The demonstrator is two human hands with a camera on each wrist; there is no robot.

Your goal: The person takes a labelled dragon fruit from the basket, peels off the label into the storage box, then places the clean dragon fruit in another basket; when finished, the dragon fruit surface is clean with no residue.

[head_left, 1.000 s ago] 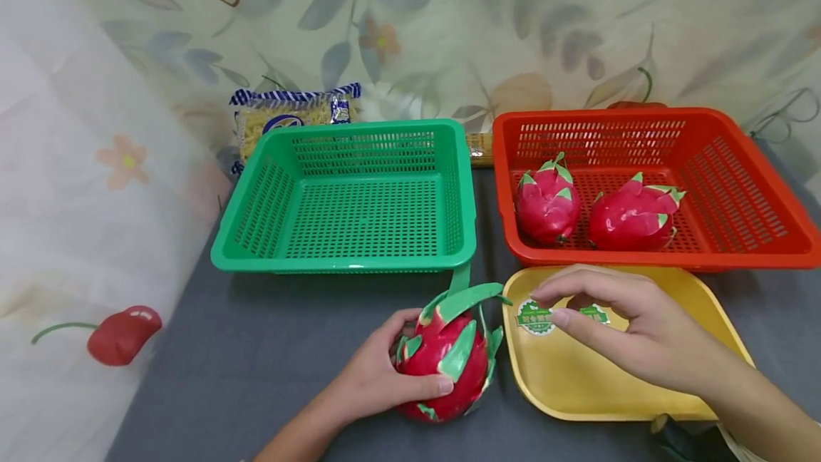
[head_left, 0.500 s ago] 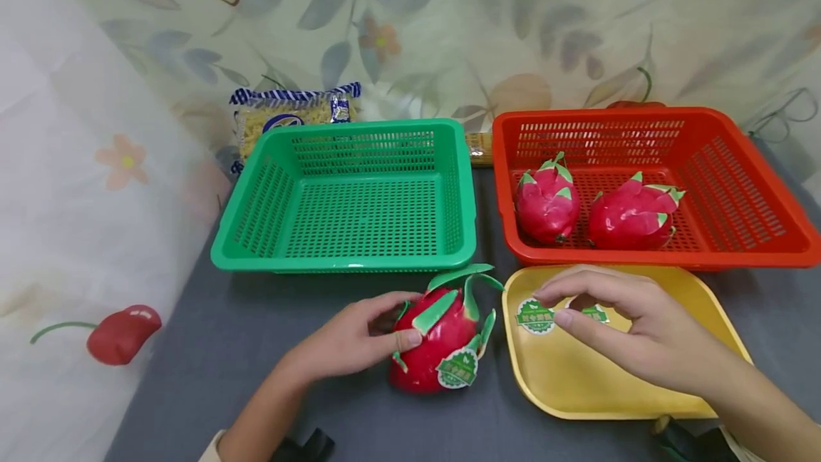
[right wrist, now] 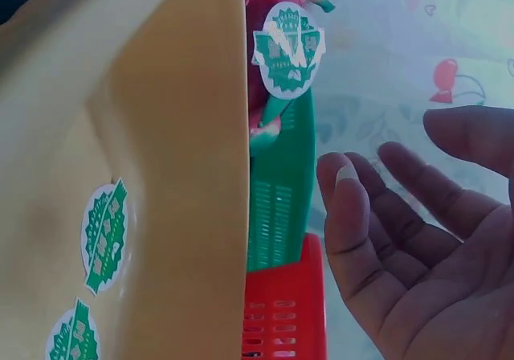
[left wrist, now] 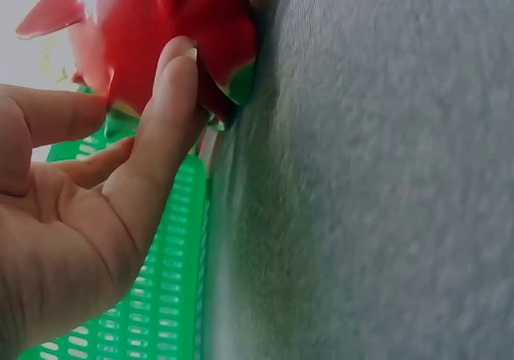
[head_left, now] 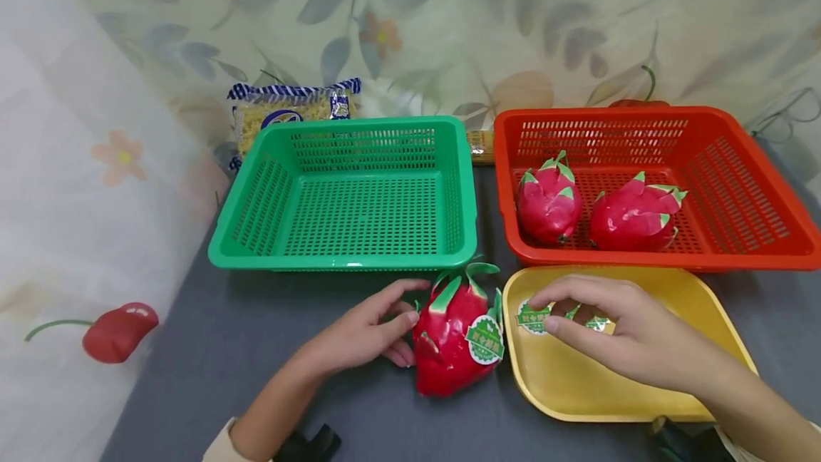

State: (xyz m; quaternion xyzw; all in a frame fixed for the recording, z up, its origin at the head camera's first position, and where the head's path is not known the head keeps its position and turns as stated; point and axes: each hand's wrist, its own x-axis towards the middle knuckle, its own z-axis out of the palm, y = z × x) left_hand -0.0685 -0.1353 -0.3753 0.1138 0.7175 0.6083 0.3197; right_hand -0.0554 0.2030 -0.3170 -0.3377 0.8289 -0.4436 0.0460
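Observation:
A red dragon fruit (head_left: 452,348) with green leaf tips stands on the grey cloth, a round green-and-white sticker (head_left: 484,340) facing forward on its skin. At its left side is my left hand (head_left: 372,326), fingers loosely bent. In the left wrist view, the left hand's fingertips (left wrist: 181,63) lie at the fruit's skin without wrapping round it. My right hand (head_left: 616,326) hovers above the yellow tray (head_left: 596,398), loosely curved and holding nothing. Two more stickers (right wrist: 104,235) lie in the tray, partly behind that hand in the head view.
A green basket (head_left: 343,262) stands behind the dragon fruit. To its right, a red basket (head_left: 641,259) holds two dragon fruits (head_left: 549,202). Behind the green basket leans a bag of pasta (head_left: 282,109). A floral curtain (head_left: 436,34) hangs at the back.
The dragon fruit has turned, bringing its sticker into view and round to the right. My left hand has loosened from a grip to a light touch. The right hand has barely moved.

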